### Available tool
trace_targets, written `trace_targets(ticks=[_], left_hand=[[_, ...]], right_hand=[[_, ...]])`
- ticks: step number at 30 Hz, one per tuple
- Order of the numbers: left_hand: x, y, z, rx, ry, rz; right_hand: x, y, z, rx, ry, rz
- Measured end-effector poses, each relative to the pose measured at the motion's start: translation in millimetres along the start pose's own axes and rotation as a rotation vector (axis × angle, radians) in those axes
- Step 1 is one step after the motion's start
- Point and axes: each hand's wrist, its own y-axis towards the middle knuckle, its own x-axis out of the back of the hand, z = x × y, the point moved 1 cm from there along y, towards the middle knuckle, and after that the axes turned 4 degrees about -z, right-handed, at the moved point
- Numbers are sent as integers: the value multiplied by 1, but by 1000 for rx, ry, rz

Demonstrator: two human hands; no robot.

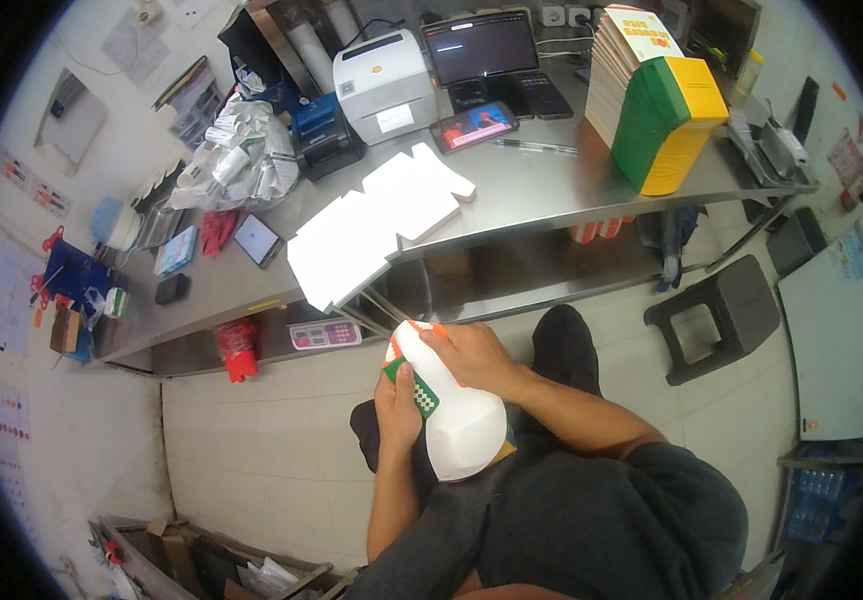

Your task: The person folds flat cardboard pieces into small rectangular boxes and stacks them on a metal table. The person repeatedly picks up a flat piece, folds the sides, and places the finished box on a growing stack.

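Above my lap I hold a paperboard carton, its white inner side facing up and patches of orange and green print showing at its edges. My left hand is closed on its left edge, the thumb pressing on a green checkered panel. My right hand grips the far end from the right, with the thumb on the orange-and-white part. The hidden fingers are under the board. Just beyond my hands, white card blanks lie fanned at the table's front edge, beside another white pile.
The steel table carries a label printer, a laptop, a tablet, a pen and a phone. Green-and-yellow cartons stand stacked at right. A bag of paper rolls sits left; a dark stool stands right.
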Motion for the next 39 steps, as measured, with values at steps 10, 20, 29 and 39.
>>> trace_targets(ticks=[10, 20, 29, 39], left_hand=[[34, -10, 12, 226, 92, 209], [18, -16, 0, 66, 523, 29], [5, -23, -13, 111, 475, 183], [30, -20, -12, 171, 2, -77]], right_hand=[[-12, -5, -11, -63, 339, 40], [-17, -20, -29, 101, -289, 191], [-15, -26, -3, 59, -50, 335], [17, -18, -17, -250, 391, 596]])
